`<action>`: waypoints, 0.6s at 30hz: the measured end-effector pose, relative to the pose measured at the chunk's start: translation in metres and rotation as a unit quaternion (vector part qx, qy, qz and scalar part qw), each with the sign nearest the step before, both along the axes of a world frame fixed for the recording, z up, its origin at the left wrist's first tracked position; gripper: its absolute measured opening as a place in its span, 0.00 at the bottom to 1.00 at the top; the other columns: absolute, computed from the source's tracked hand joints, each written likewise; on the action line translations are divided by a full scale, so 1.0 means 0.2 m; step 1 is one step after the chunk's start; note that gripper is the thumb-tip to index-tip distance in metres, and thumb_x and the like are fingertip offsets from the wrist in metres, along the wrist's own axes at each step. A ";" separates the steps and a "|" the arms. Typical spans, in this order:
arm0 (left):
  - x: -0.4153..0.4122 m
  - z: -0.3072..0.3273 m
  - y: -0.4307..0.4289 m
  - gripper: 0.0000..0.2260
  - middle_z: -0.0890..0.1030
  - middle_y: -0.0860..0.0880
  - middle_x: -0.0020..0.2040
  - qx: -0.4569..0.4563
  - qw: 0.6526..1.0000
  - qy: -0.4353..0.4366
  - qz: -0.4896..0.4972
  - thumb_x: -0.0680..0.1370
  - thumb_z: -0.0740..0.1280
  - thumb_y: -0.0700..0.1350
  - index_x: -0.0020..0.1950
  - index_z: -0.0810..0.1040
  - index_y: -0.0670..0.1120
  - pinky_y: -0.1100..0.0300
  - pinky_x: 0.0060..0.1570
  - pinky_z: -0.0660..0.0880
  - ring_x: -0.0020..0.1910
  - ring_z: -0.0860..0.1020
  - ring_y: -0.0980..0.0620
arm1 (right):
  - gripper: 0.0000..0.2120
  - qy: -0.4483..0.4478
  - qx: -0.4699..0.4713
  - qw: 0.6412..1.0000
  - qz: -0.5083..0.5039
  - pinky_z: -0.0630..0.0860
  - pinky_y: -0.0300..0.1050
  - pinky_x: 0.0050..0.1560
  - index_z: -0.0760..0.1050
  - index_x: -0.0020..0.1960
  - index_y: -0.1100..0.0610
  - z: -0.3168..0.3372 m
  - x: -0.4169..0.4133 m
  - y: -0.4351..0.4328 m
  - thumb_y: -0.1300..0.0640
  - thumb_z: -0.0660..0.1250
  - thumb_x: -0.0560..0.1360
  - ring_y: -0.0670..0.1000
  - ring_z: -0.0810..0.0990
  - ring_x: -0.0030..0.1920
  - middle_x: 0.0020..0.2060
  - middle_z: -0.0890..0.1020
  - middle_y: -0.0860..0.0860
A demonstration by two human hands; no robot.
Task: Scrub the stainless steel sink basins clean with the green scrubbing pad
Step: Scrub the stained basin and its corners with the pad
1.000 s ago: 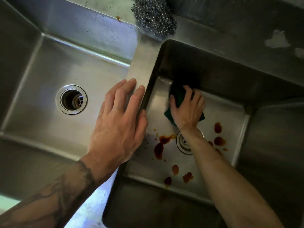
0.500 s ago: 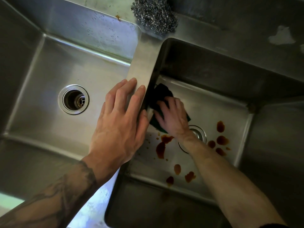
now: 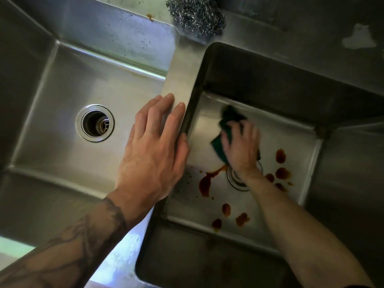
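We have swept the green scrubbing pad (image 3: 219, 145) rightward, right hand (image 3: 242, 149) gripping it; stains (image 3: 204, 185) lie just nearer us; left hand (image 3: 153, 154) rests flat on the divider (image 3: 179, 80).

The green scrubbing pad (image 3: 219, 145) sits on the floor of the right basin (image 3: 291, 129), toward its far left corner. It is bent, blurred and half covered by the right hand (image 3: 242, 146) that grips it. Brown stains (image 3: 204, 185) spot this basin's floor left, right and near of its drain (image 3: 236, 180). The left basin (image 3: 62, 163) is brushed steel with a round drain (image 3: 95, 123) at its middle and small specks on its far wall.
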State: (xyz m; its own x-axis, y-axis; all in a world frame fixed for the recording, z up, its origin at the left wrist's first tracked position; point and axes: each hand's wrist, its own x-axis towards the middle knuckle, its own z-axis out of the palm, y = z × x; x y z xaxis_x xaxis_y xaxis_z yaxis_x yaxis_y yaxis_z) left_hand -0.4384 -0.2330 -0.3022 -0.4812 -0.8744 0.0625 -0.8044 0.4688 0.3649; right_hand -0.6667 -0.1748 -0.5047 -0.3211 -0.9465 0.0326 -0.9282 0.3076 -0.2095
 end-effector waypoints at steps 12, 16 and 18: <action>0.00 0.00 0.00 0.21 0.71 0.35 0.75 -0.001 1.000 -0.001 -0.002 0.84 0.63 0.43 0.76 0.73 0.37 0.43 0.75 0.68 0.75 0.68 0.34 | 0.19 -0.018 -0.006 0.990 0.140 0.73 0.56 0.65 0.78 0.67 0.57 0.00 0.15 0.08 0.47 0.66 0.81 0.59 0.73 0.61 0.63 0.76 0.60; 0.00 0.00 0.00 0.21 0.71 0.35 0.75 0.003 1.000 -0.002 -0.002 0.84 0.63 0.43 0.76 0.72 0.37 0.42 0.74 0.69 0.75 0.69 0.34 | 0.19 -0.009 -0.036 0.991 -0.126 0.70 0.53 0.66 0.76 0.67 0.56 0.02 0.19 -0.08 0.45 0.62 0.83 0.59 0.73 0.62 0.63 0.75 0.60; 0.00 0.00 0.01 0.21 0.71 0.34 0.75 0.005 1.000 -0.004 0.000 0.84 0.63 0.43 0.76 0.73 0.36 0.42 0.74 0.69 0.75 0.69 0.33 | 0.20 -0.036 -0.031 0.996 -0.076 0.68 0.54 0.67 0.76 0.69 0.55 0.02 0.34 -0.04 0.44 0.62 0.83 0.59 0.71 0.64 0.64 0.75 0.60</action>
State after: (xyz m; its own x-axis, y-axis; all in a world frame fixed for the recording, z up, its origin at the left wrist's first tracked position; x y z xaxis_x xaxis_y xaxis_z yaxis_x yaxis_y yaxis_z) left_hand -0.4382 -0.2319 -0.3021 -0.4811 -0.8753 0.0490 -0.8078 0.4644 0.3630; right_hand -0.5985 -0.1824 -0.5000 -0.4636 -0.8840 0.0603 -0.8538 0.4275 -0.2970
